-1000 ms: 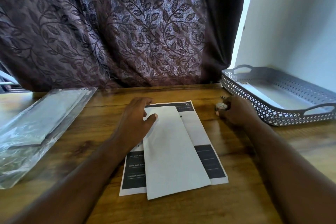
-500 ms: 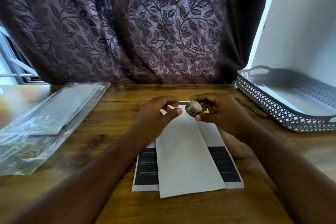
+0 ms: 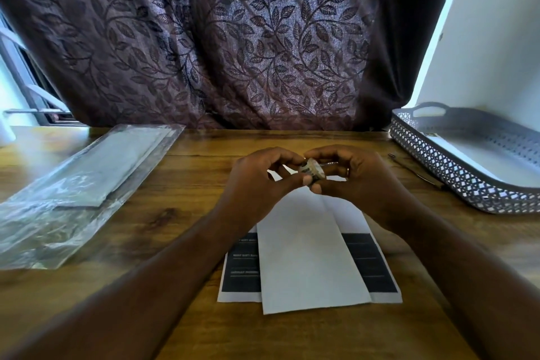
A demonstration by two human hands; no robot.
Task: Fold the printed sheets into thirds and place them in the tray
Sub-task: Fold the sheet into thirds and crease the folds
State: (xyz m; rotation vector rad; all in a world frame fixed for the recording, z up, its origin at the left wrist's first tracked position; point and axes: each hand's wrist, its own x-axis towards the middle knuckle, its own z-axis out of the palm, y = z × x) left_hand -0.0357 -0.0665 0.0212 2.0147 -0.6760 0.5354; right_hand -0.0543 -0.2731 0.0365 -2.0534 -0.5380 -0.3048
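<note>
Wood table (image 3: 175,213), one item in work.
Sheet (image 3: 309,257): flat mid-table, white folded panel on top, dark print showing either side.
Small roll (image 3: 312,171), probably tape: held just above sheet's far end.
Right hand (image 3: 359,178): fingers curled round roll.
Left hand (image 3: 254,181): thumb and forefinger pinching at its rim.
Tray (image 3: 467,187): right side, well apart from sheet.
Advice: find loose end, draw short strip, square up flaps before sealing.
</note>
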